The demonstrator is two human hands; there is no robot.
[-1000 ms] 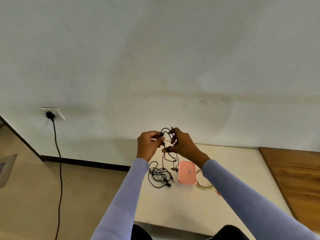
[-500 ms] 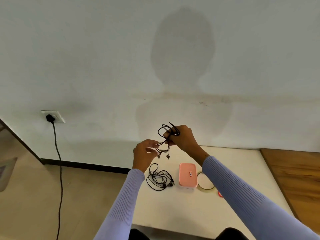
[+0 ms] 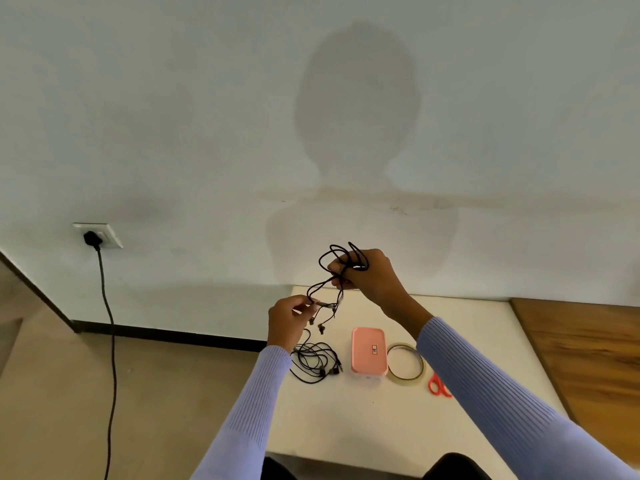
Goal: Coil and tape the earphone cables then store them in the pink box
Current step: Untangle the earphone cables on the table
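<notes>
My right hand (image 3: 367, 275) grips a coiled black earphone cable (image 3: 332, 258) held up above the table. The cable's loose end runs down and left to my left hand (image 3: 289, 317), which pinches it near the earbuds; the two buds dangle just below. A second black earphone cable (image 3: 313, 363) lies in a loose tangle on the white table (image 3: 346, 420). To its right stands the closed pink box (image 3: 369, 351). A roll of clear tape (image 3: 405, 365) lies flat beside the box.
Red-handled scissors (image 3: 438, 386) lie right of the tape, partly hidden by my right sleeve. A wooden surface (image 3: 581, 358) adjoins the table on the right. On the left wall, a socket (image 3: 97, 235) holds a black plug whose cord hangs to the floor.
My hands have drawn apart: the left went down and left, pulling the cable's end out of the coil, while the right stayed raised with the loops. The view has tilted.
</notes>
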